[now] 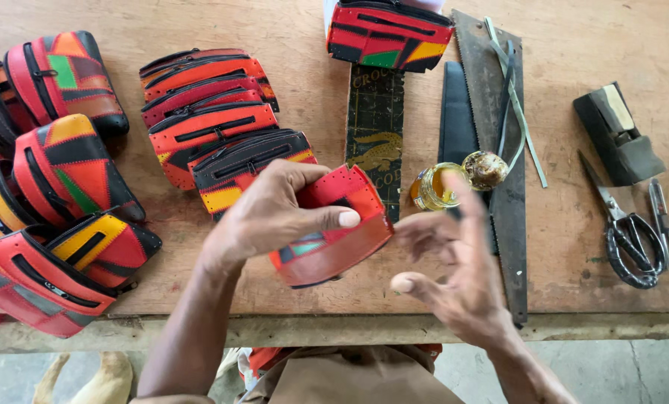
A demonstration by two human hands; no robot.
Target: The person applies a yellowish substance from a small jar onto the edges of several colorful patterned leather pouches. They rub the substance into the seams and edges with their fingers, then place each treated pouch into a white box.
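Note:
My left hand (274, 213) grips a small red leather pouch (342, 239) with black and teal patches, held above the front edge of the wooden table (574, 45). The thumb presses across its upper face. My right hand (454, 262) hovers just to the right of the pouch with fingers spread and nothing in it; its fingertips nearly touch the pouch's right end. A small open glass jar of yellow glue (431, 187) and its lid (485, 170) sit just beyond the right hand.
Several finished red, black and yellow pouches lie in a row (215, 127) and a pile at the left (57, 179). Another pouch (390, 34) sits at the back. A handsaw (499, 112), scissors (626, 232), a dark block (618, 135) and tweezers (662, 221) lie at the right.

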